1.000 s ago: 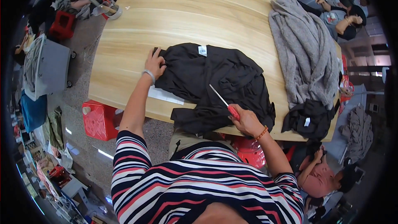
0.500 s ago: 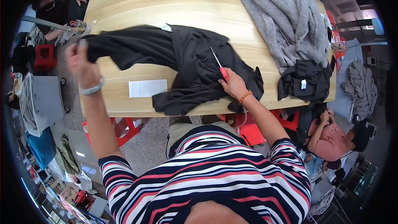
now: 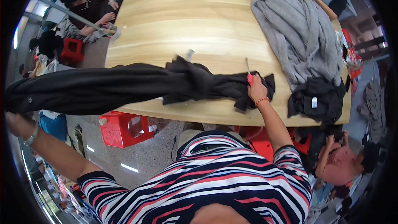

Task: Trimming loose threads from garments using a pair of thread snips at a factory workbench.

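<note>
Long, creased black cloth [image 3: 124,85], wood-grained table [image 3: 186,12]

Left grip [image 3: 20,125] has swung from the table [image 3: 166,0] out far left, past its edge. Black garment [image 3: 103,87], bunched on the table a second ago, now pulled into a long sideways strip, left end off the table. Right grip [image 3: 258,90] moved farther from the near edge; red-handled tool [image 3: 250,79] now points nearly straight away, was angled left. White tag [image 3: 189,54] sticks up, lay flat before.
</note>
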Motion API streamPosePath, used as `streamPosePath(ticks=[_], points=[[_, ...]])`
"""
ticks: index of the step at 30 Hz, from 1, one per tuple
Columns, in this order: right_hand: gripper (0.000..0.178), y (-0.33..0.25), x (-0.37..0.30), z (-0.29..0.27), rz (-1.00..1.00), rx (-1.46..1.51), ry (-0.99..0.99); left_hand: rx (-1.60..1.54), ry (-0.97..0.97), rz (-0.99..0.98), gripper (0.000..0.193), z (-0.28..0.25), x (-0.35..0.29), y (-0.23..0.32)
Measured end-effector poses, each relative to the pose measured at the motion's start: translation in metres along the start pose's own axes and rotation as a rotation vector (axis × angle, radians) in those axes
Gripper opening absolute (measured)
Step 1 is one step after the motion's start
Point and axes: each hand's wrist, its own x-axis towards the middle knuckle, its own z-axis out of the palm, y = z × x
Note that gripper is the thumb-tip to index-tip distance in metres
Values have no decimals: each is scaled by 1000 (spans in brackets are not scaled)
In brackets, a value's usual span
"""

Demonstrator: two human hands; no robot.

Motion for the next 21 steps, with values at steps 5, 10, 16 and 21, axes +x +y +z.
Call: streamPosePath(ticks=[5, 10, 16, 21], points=[[60, 30, 1, 14, -97, -75, 73, 700, 13, 164, 34, -113, 66, -92], [59, 27, -7, 11, -71, -88, 39, 634, 126, 180, 36, -14, 63, -84], [61, 19, -11, 2, 53, -55, -41, -224, 330, 31, 28, 176, 57, -113], [58, -10, -5, -13, 114, 23, -49, 146, 284, 220, 36, 315, 84, -203]])
